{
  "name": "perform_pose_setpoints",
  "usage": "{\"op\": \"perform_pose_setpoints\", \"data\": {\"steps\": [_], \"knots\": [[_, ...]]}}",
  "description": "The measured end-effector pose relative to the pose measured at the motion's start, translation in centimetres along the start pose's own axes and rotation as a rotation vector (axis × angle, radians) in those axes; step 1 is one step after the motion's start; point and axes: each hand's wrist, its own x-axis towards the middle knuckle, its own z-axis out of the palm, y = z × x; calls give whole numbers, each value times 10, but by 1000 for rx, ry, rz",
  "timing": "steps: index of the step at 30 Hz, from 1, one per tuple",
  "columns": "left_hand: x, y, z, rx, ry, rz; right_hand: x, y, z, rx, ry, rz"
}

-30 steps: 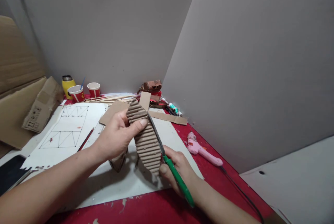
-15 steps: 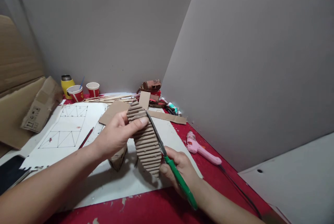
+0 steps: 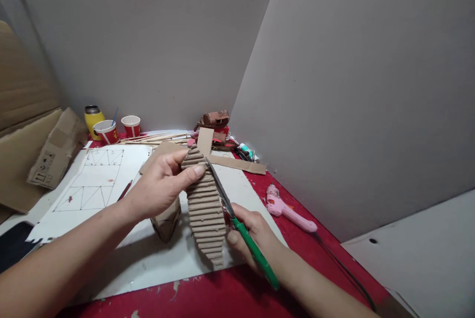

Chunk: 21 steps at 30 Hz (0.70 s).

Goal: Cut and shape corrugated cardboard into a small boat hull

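Pinched near its upper end, a leaf-shaped piece of corrugated cardboard (image 3: 205,209) with bare ridges is held up by my left hand (image 3: 166,179), thumb on the front. My right hand (image 3: 256,239) grips green-handled scissors (image 3: 256,251). Their dark blades lie along the right edge of the cardboard, tips near my left thumb; part of the blades may be hidden behind it. Below my left hand a small folded cardboard form (image 3: 166,221) rests on white paper (image 3: 144,273).
A pink glue gun (image 3: 287,211) with a cord lies on the red tabletop at right. Behind are thin wooden sticks (image 3: 159,138), paper cups (image 3: 131,126), a yellow bottle (image 3: 92,119) and cardboard strips (image 3: 237,163). A truss drawing (image 3: 92,179) and cardboard boxes (image 3: 55,150) are at left.
The corrugated piece has turned slightly, its lower end swinging down and left, more upright now. The scissors remain at its right edge. A small pink spot now shows behind its top.
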Motion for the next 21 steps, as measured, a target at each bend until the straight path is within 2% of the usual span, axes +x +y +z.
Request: {"op": "perform_pose_setpoints", "data": {"steps": [11,21], "knots": [[0,4,-3,16,-43,-52,-5,4,1,23,14,12],[1,4,1,-29,3,-18,-4,-1,3,34,38,21]]}}
